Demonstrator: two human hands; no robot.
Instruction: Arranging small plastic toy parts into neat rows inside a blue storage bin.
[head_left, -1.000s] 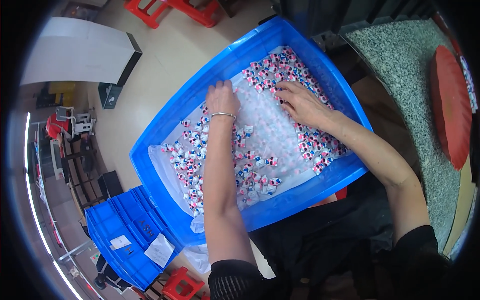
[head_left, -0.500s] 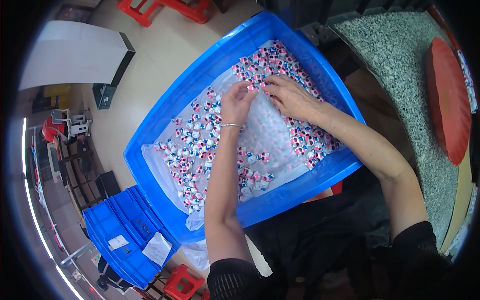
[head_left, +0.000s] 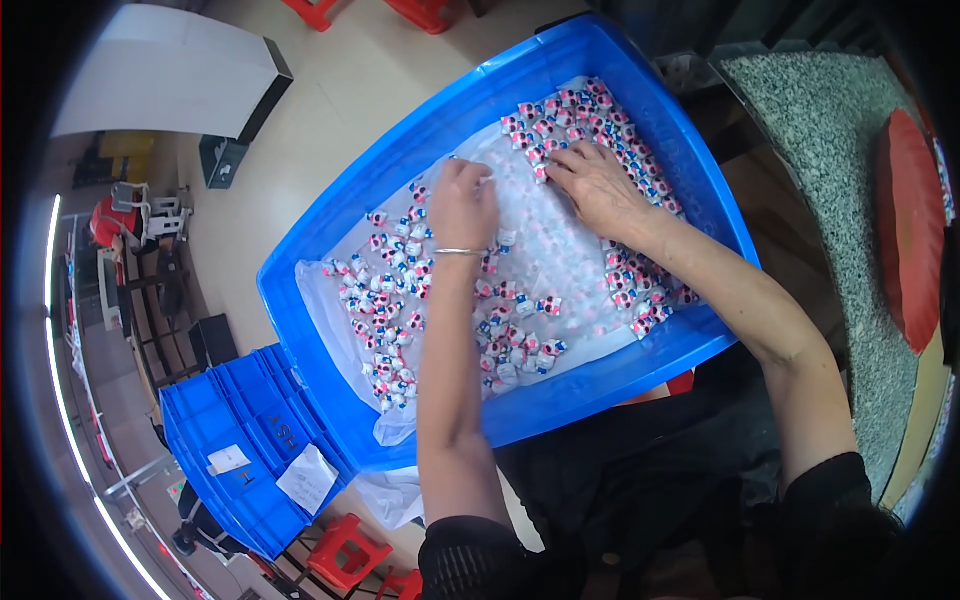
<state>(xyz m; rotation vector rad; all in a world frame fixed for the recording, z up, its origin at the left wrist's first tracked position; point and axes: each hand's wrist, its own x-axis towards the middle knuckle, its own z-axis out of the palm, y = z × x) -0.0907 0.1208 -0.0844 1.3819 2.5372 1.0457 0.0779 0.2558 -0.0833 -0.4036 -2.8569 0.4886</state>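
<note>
A blue plastic bin [head_left: 370, 167] lined with clear plastic film [head_left: 560, 262] holds many small white toy figures with pink and blue parts and dark eye spots. Along the right side, figures [head_left: 632, 285] stand in close rows; on the left, others [head_left: 385, 290] lie loosely heaped. My right hand [head_left: 603, 195] rests at the edge of the upper rows, its fingertips on a small toy figure [head_left: 541, 172]. My left hand [head_left: 463, 208], a bracelet at its wrist, hovers over the upper end of the loose heap. Motion smears its curled fingers, and whatever they hold is hidden.
Blue crates [head_left: 230, 440] with paper sheets stand against the bin's lower left. A speckled stone counter [head_left: 820, 150] with a red scalloped tray [head_left: 908, 230] is at the right. Red stools [head_left: 345, 550] stand on the floor, and another person [head_left: 112, 222] is far left.
My left hand has drawn away from my right, leftward toward the loose figures. My right hand stays by the rows, fingertips at a figure. The whole view has shifted slightly.
</note>
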